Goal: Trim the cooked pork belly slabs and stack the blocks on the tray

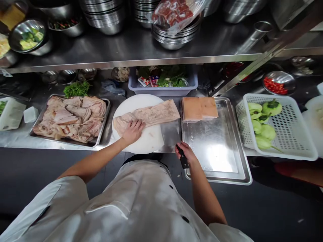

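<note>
A long pale slab of meat (158, 113) lies across the round white cutting board (151, 143), its right end reaching past the board's edge. My left hand (133, 130) rests on the slab's left part, fingers stretched over its surface. In my right hand (185, 153) is a knife (182, 156), gripped by its riveted black handle; I cannot make out its blade. This hand is off the board, near the left edge of a metal tray (214, 148). Squared pieces of skin-on meat (199, 108) sit at that tray's back left.
Left of the board, a tray (97, 143) holds large cuts of meat (72, 117). A white basket (290, 124) with green vegetables stands at right. Behind the board is a bin of leafy greens (161, 90). A steel shelf (121, 60) carrying stacked bowls (106, 20) overhangs the back.
</note>
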{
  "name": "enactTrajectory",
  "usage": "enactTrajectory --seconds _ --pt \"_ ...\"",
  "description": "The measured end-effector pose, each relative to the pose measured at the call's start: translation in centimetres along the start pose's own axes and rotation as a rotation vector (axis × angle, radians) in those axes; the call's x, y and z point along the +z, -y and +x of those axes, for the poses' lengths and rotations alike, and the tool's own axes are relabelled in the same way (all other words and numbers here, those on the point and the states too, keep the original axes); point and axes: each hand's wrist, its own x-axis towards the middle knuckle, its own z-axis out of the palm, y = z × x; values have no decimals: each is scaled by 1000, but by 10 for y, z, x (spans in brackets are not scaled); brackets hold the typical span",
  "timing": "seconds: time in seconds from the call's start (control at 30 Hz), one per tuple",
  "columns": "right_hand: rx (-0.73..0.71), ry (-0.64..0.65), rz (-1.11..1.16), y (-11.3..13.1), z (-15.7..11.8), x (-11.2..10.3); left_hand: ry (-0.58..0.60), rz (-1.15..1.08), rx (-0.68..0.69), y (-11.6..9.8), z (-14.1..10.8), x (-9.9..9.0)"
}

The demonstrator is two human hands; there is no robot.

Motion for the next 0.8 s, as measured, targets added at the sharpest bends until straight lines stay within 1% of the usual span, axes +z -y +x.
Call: enactTrajectory --seconds 0.03,0.1,0.17,0.2,0.27,0.33,0.4,0.43,0.47,0.5,0.53,0.6,0.67,0.7,0.73,0.8 --pt "22 -44 -65 -1 -12 -7 -10 -11 -12 4 -12 -3" --pt "53 -138 -195 -4 -38 -21 -51 -14 -116 16 -33 -11" --pt "72 -210 -322 -5 -66 -33 -70 -12 -239 33 -45 -20" --pt "82 -232 -385 -4 -80 -38 -64 -16 -272 42 -45 -24" --pt "106 -284 -509 -1 -105 -47 -41 -37 -272 58 -38 -29" --pt "105 -401 -642 7 -126 -53 -17 -64 -224 70 -23 -30" --pt "59 -566 -739 18 -137 -49 15 -91 -167 81 -7 -26" --pt "17 -634 -732 22 -137 -42 31 -103 -138 86 0 -23" --pt "-28 -665 -678 25 -133 -31 43 -116 -109 92 6 -20" --pt "-67 -654 -586 27 -124 -16 50 -128 -81 97 10 -16" --pt "-99 -609 -472 28 -110 2 54 -141 -53 103 13 -13" --pt "-123 -449 -308 24 -75 41 61 -166 3 113 16 -9" --pt "-129 -304 -266 16 -35 77 62 -184 34 119 16 -6" --pt "-129 -248 -253 11 -16 91 54 -189 37 120 14 -5" --pt "-129 -201 -243 6 0 103 39 -192 34 120 12 -3" --pt "-122 -144 -235 -3 24 120 1 -196 19 117 7 0"
